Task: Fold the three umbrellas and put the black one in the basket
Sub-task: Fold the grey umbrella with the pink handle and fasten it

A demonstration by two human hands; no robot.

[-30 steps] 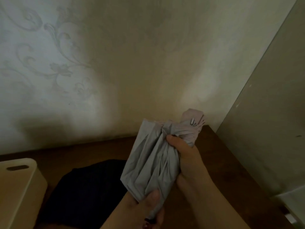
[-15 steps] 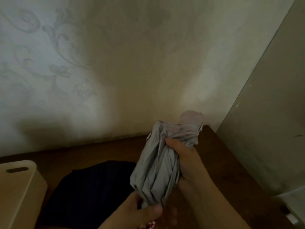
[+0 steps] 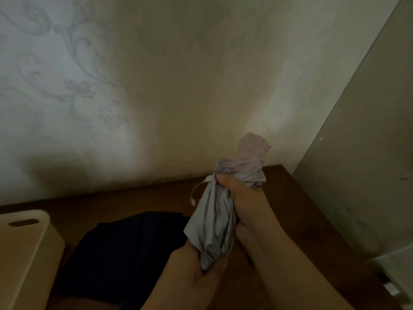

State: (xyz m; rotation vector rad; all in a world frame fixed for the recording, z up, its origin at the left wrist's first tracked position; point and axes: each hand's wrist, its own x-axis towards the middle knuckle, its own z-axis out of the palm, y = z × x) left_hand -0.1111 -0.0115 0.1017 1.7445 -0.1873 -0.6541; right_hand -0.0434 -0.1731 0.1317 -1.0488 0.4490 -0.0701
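A collapsed grey umbrella stands nearly upright above the brown table, its canopy bunched into a narrow roll. My right hand grips it near the top, where the cloth is gathered. My left hand grips the lower end from below. A thin closing strap hangs loose from the left side of the roll. The black umbrella lies flat on the table to the left, behind my left arm. A cream basket with a handle slot stands at the far left.
A patterned wall rises right behind the table. A tall pale panel closes off the right side. A pale object sits at the lower right edge.
The grey canopy has been gathered from a wide loose bundle into a tighter, narrower roll. The strap now hangs free on the left. My left hand has closed round the lower end.
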